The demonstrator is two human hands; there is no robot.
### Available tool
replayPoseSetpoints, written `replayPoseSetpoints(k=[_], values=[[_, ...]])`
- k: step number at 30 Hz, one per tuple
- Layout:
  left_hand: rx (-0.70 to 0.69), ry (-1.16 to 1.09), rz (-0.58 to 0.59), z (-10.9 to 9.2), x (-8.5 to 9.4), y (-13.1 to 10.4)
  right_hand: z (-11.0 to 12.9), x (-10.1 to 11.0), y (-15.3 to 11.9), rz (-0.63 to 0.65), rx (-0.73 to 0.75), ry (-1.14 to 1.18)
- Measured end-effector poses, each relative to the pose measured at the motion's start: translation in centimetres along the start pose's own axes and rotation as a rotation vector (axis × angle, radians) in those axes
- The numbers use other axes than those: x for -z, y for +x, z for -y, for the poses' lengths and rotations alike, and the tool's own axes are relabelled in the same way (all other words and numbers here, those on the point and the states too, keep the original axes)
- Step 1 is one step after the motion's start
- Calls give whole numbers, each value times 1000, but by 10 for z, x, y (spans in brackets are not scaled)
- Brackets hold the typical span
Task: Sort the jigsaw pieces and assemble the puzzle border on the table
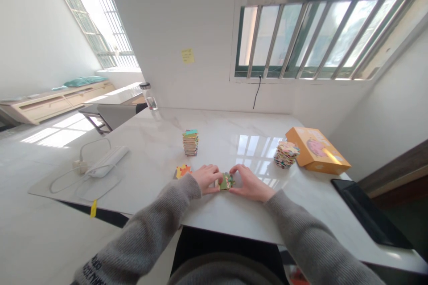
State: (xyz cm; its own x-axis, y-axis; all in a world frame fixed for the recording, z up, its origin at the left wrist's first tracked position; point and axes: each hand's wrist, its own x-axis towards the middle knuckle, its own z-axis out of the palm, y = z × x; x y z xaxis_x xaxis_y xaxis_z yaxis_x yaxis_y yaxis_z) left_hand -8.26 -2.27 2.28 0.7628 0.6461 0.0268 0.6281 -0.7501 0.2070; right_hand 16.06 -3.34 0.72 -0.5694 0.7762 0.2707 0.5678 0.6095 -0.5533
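Near the front edge of the white table, my left hand (209, 179) and my right hand (248, 183) hold a small green patterned card piece (226, 181) between them, fingers bent around its left and right sides. Just left of my left hand lies an orange and yellow piece (183, 170), partly hidden by the sleeve. Beyond it stands a tall stack of pieces (190, 143) with a green and teal top. Another stack of irregular-edged pieces (286, 155) stands to the right, beside an orange box.
The orange box (317, 150) sits at the right, with a black flat object (371, 213) nearer the right edge. A white power strip (109, 161) with looping cables lies at the left. A clear bottle (149, 97) stands at the back left corner of the table (227, 120).
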Motion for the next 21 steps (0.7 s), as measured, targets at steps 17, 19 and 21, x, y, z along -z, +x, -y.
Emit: replayPoseSetpoints(k=[17, 19, 21], values=[[358, 118, 72, 83, 43, -102, 5, -1, 2, 53, 120, -115], [347, 120, 86, 85, 40, -103, 5, -1, 1, 53, 122, -116], [327, 113, 89, 87, 39, -103, 6, -1, 1, 52, 122, -116]])
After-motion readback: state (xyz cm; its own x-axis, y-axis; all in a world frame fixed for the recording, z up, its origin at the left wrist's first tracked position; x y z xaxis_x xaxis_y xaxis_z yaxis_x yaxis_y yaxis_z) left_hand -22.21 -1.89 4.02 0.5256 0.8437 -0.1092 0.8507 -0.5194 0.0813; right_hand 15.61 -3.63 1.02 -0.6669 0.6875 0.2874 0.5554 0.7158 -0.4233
